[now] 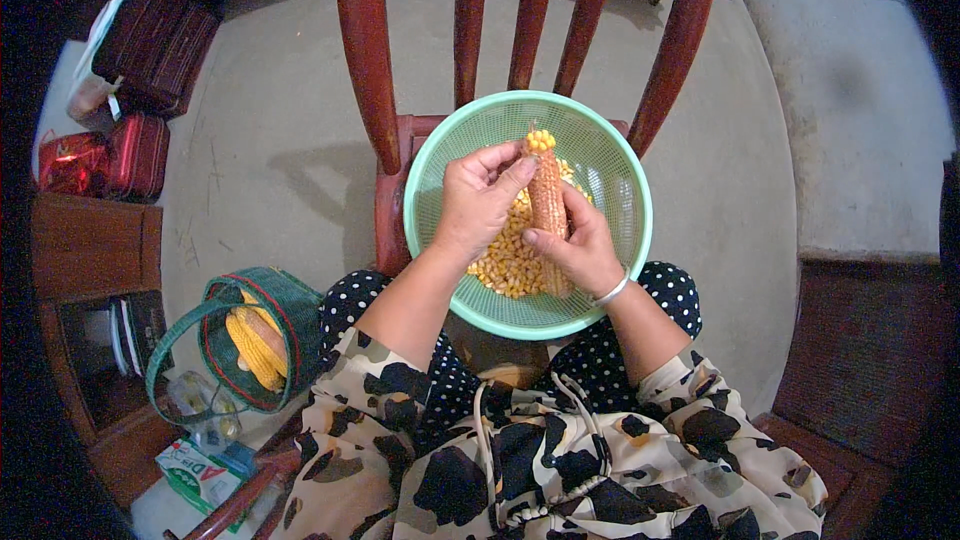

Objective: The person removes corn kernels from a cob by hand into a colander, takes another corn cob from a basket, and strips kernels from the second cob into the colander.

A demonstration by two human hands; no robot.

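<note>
A corn cob [547, 199], mostly stripped, with yellow kernels left only at its tip, stands out over a green plastic mesh basket [416, 187]. My right hand [589, 244], with a bracelet at the wrist, grips the cob's lower part. Near the tip, the thumb and fingers of my left hand [484, 195] touch the cob; whether they pinch a kernel cannot be told. Loose corn kernels [510, 262] lie in the basket beneath both hands. Another bare cob [556, 279] seems to lie there, partly hidden by my right hand.
The basket sits on a red wooden chair [391, 217] with a slatted back. To the left, a green woven handbasket [300, 330] holds several corn ears [259, 345]. A printed box [199, 476], a wooden cabinet [97, 240] and red cases [139, 157] are at the left; dark wooden furniture [855, 352] is at the right.
</note>
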